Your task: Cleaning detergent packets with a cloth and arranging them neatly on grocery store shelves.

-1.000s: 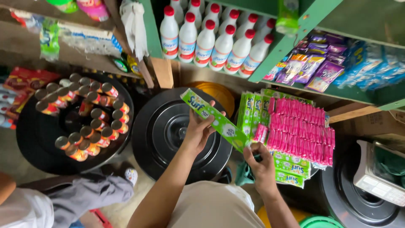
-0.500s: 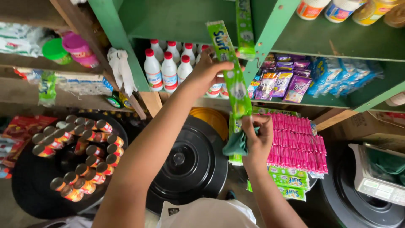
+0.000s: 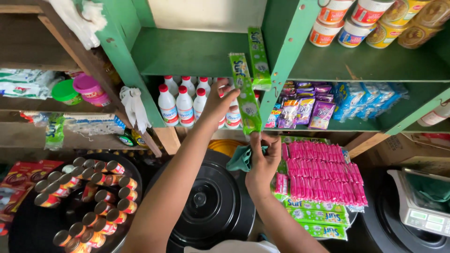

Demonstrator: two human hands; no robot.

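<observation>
The left hand point(image 3: 218, 104) pinched the green sachet strip point(image 3: 244, 93) near its middle, holding it up against the green shelf point(image 3: 197, 51). The right hand point(image 3: 262, 157) gripped the strip's bottom end, a teal cloth point(image 3: 238, 160) bunched under its fingers, above the black lid point(image 3: 206, 206).

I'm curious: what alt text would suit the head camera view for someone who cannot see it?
A person's left hand lifts a green sachet strip toward a green shelf, while the right hand grips its lower end and a teal cloth. White bottles and pink sachets surround them.
</observation>
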